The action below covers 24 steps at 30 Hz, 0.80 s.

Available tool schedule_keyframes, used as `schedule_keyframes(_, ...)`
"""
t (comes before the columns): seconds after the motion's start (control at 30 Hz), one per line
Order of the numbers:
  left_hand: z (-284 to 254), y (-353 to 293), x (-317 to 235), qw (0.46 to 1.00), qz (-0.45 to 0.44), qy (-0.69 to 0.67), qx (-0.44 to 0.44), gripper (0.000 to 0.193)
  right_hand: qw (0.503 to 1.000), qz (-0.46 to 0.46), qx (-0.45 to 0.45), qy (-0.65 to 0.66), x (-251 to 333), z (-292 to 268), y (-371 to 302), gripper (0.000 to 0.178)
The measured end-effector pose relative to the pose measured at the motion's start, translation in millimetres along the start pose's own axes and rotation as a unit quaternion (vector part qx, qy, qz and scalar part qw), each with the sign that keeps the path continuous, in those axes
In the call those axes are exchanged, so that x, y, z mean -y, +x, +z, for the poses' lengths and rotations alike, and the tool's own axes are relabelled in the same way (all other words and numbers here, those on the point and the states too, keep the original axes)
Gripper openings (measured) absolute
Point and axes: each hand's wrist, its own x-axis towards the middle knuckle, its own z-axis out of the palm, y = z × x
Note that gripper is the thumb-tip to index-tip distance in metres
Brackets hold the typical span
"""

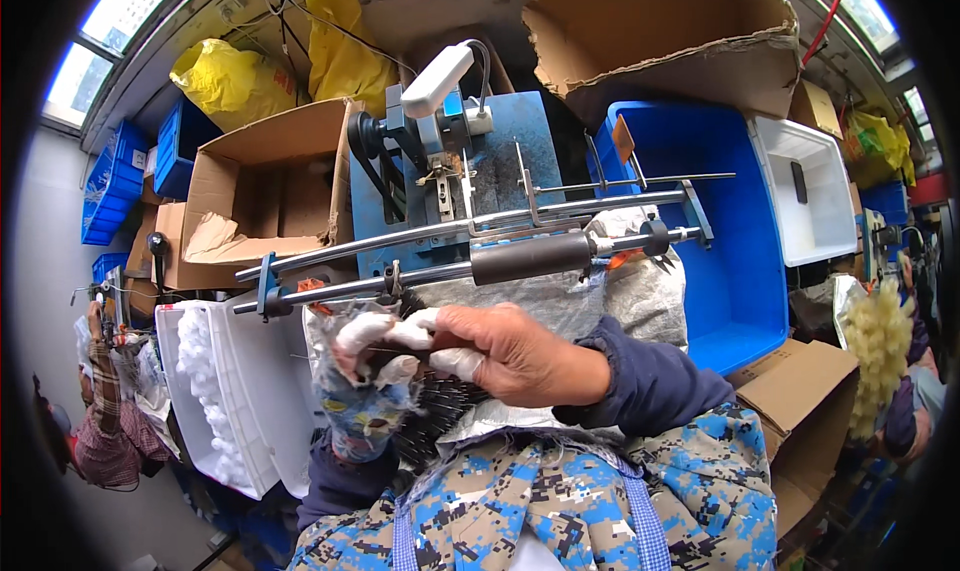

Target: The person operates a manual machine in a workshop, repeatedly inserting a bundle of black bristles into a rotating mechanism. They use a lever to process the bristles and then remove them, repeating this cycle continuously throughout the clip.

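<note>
In front of my waist, my left hand and my right hand meet, fingertips almost touching. White coverings wrap several fingertips. A frayed, patterned cloth sleeve covers my left wrist. Both hands are closed in pinches, with something small and dark between them that I cannot make out. A bunch of thin, dark, spiky strands lies below, against my left forearm. Just beyond my hands runs a metal rail with a dark padded roller, part of a blue-based machine. Grey sheeting hangs under the rail.
A cardboard box stands left of the machine, a deep blue bin right. A white bin with fluffy white material sits at left. More cardboard boxes, a white tray and yellow bags surround. Other people work at both sides.
</note>
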Motion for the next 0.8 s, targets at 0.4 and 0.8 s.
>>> schedule_keyframes(0.4, -67.0, 3.7, 49.9, 0.888, -0.026, 0.398, 0.229, 0.030, 0.715, 0.069, -0.134, -0.682, -82.1, -110.4, 77.7, 0.011)
schedule_keyframes(0.8, -60.2, 5.7, -0.5, 0.893, 0.072, 0.430, 0.113, 0.032, 0.710, 0.080, -0.129, -0.687, -88.7, -109.3, 75.3, 0.010)
